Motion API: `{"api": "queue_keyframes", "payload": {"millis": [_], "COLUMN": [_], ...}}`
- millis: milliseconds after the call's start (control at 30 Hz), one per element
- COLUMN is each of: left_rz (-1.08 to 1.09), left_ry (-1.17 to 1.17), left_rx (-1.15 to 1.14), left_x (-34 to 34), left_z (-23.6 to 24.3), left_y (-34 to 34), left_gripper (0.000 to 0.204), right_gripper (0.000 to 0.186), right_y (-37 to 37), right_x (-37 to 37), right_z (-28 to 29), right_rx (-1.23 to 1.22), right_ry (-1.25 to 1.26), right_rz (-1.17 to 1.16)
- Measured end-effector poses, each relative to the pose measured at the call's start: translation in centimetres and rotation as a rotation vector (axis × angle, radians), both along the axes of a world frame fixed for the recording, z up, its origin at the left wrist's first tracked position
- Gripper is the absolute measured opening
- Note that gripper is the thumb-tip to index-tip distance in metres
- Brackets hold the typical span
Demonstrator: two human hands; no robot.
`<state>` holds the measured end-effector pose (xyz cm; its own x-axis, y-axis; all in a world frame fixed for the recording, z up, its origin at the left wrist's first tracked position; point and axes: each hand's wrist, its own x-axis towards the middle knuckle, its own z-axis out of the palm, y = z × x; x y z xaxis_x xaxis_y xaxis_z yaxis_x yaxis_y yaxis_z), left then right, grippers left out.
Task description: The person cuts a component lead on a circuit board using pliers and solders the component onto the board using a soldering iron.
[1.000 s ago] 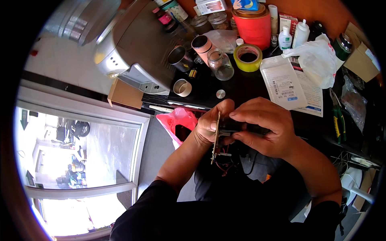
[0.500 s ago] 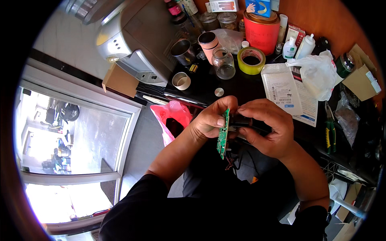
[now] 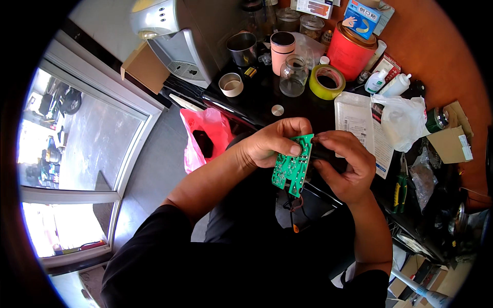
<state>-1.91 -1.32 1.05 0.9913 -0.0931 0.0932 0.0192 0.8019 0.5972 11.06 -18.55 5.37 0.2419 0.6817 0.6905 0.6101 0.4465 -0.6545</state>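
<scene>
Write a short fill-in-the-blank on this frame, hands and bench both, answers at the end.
1. The thumb of the ____ hand lies on the face of the circuit board.
2. The board's face turned to the camera is coloured ____.
3. The glass jar stands between the pink flask and the yellow roll of ____.
4. The blue box sits on top of the ____ tin.

Missing words: left; green; tape; red.

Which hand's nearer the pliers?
Right. The right hand is left of the pliers; the left hand is farther left, holding the green circuit board.
</scene>
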Motion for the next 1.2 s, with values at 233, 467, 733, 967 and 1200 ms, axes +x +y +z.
{"api": "queue_keyframes", "payload": {"millis": [233,467,733,967,1200], "left_rz": [-0.018,-0.024,0.03,0.031,0.048], "left_ry": [-0.006,0.025,0.057,0.072,0.054], "left_rx": [-0.052,-0.073,-0.082,-0.054,-0.067], "left_x": [-0.1,0.4,0.5,1.1,1.2], "left_z": [0.0,-0.7,-0.8,-1.3,-1.3], "left_y": [-0.1,-0.4,-0.6,-0.6,-0.7], "left_gripper": [0.037,0.048,0.035,0.042,0.037], "right_gripper": [0.039,0.037,0.035,0.036,0.036], "right_y": [0.3,0.5,0.4,-0.1,0.0], "right_x": [-0.4,-0.9,-1.4,-0.9,-0.8], "right_z": [0.0,0.0,-0.1,0.0,-0.1], "right_rx": [0.03,0.106,0.113,0.079,0.071], "right_ry": [0.007,-0.011,0.095,0.102,0.113], "right_rz": [0.01,-0.08,-0.154,-0.162,-0.148]}}
